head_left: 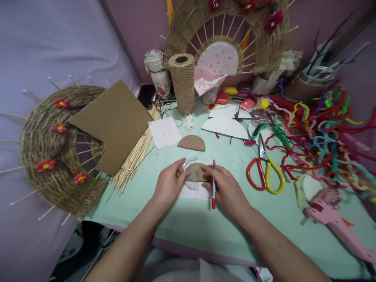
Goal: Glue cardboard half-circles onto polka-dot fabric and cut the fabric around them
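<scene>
Cardboard half-circle [197, 172] sits near the counter's [205, 231] front edge, on a white sheet [194, 193] with a clear protractor [188, 163]. Left hand [169, 184] pinches its left end with curled fingers. Right hand [226, 190] presses the other end and grips a red pen [213, 192]. Scissors [266, 172] lie off to the right.

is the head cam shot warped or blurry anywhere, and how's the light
Head view: fisheye bending stretches the edges, smearing the pink glue gun and woven fan; centre sharp, left hand and right hand, brown card half-disc and red pen crisp; soft even light, faint shadows on the table beneath the forearms; no glare.
</scene>
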`<control>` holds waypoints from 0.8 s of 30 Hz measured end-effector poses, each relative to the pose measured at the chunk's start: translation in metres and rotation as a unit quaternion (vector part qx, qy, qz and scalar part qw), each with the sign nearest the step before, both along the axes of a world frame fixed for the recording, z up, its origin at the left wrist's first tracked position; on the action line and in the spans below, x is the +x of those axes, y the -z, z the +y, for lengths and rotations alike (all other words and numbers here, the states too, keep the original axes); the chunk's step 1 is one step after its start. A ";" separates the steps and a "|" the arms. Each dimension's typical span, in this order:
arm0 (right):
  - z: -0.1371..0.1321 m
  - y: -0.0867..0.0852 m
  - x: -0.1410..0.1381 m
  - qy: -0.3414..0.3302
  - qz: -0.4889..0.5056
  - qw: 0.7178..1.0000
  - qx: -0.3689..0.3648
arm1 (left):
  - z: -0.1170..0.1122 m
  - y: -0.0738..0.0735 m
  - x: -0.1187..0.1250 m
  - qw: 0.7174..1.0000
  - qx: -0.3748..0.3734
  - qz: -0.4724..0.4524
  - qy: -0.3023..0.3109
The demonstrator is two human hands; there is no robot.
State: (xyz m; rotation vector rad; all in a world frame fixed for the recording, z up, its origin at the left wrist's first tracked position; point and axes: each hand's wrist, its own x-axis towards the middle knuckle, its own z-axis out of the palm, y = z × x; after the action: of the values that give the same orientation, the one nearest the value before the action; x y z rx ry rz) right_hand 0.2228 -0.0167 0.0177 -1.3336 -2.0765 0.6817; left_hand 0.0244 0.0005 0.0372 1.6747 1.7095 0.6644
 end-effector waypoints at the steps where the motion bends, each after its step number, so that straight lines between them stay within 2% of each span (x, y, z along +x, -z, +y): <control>1: 0.000 0.001 0.000 -0.001 -0.001 1.000 -0.002 | 0.001 -0.001 -0.001 0.999 0.011 0.031 0.010; 3: 0.000 0.001 -0.001 -0.003 0.000 1.000 -0.004 | 0.002 -0.002 -0.002 0.997 0.020 0.075 0.029; 7: 0.000 -0.001 -0.003 -0.002 -0.001 1.000 -0.007 | 0.004 -0.004 -0.003 0.994 0.012 0.102 0.049; 14: 0.000 -0.005 -0.003 0.002 0.004 1.000 -0.003 | 0.008 0.001 -0.008 0.992 -0.004 0.097 0.074; 24: 0.000 -0.004 -0.005 0.000 0.010 1.000 -0.005 | 0.010 0.000 -0.007 0.994 -0.014 0.086 0.062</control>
State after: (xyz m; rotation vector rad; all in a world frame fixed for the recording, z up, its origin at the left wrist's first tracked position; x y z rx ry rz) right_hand 0.2183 -0.0171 0.0220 -1.3272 -2.0603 0.7026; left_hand 0.0173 0.0106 0.0370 1.8457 1.7050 0.4473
